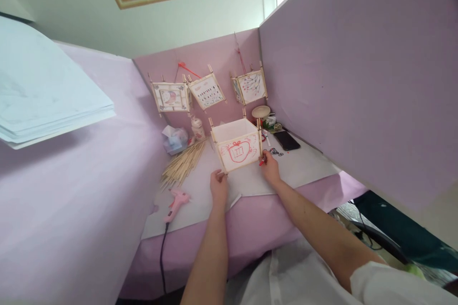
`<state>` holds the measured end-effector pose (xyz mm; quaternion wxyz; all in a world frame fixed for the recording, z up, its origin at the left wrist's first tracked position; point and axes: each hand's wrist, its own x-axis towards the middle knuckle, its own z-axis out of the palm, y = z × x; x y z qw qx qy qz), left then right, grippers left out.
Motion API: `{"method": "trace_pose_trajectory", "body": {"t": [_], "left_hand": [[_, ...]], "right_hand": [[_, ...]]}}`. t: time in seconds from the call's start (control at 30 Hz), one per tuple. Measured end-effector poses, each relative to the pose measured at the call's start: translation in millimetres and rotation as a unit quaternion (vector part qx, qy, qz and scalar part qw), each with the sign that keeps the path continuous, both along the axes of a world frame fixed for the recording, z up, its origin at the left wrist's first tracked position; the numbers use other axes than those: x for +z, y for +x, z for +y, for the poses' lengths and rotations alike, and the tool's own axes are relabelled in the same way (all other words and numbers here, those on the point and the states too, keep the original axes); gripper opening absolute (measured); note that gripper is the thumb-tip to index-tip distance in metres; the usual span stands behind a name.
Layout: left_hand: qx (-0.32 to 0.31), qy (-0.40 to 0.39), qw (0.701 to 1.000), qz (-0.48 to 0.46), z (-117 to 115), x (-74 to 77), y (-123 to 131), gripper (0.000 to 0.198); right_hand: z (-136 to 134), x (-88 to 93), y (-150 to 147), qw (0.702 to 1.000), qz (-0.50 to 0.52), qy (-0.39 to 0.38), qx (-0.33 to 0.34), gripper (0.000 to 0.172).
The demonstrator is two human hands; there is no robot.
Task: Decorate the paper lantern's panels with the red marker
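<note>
A square lantern (239, 151) of wooden sticks and white paper sits in front of me on the table, a red drawing on its near face. Its top is open. My left hand (219, 188) has its fingers curled at the lantern's lower left corner post, pinching the stick end. At the lower right corner, my right hand (271, 170) is closed around a small red tool (263, 159), mostly covered by the fingers, close against the corner post. Left of my left hand lies a pink glue gun (176, 204), its cord running over the table edge.
Wooden sticks (184, 162) lie in a pile on the left, before a tissue pack (175, 140) and a pink-and-white bottle (197, 128). A black phone (286, 140) and black cords (275, 151) are at right. Finished lanterns (252, 87) hang at the back; purple partitions (358, 81) flank the table.
</note>
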<state>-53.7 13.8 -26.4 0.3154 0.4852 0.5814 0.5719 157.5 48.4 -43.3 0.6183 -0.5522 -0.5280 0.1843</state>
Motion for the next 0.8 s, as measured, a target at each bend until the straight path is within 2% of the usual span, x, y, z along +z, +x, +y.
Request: {"method": "trace_pose_trajectory", "body": {"t": [0.13, 0.27, 0.47, 0.63, 0.8], "left_hand": [[-0.009, -0.014, 0.995, -0.095, -0.6, -0.4, 2.4, 0.039], [-0.030, -0.041, 0.977, -0.206, -2.4, 6.5, 4.3, 0.039], [-0.097, -0.088, 0.935, -0.329, -5.1, 18.6, 2.6, 0.015], [-0.147, -0.120, 0.895, -0.404, -8.5, 21.8, 7.0, 0.014], [-0.155, -0.133, 0.863, -0.461, -10.1, 21.2, 11.6, 0.010]], "right_hand": [[-1.3, -0.3, -0.4, 1.000, -0.007, 0.004, 0.011, 0.033], [-3.0, 1.2, -1.1, 1.000, -0.008, 0.005, 0.010, 0.032], [-4.7, 4.3, -0.8, 1.000, 0.001, 0.007, 0.007, 0.032], [-5.0, 4.7, -1.9, 1.000, 0.002, 0.008, 0.014, 0.033], [-6.1, 5.0, -3.4, 1.000, 0.003, 0.013, 0.018, 0.033]]}}
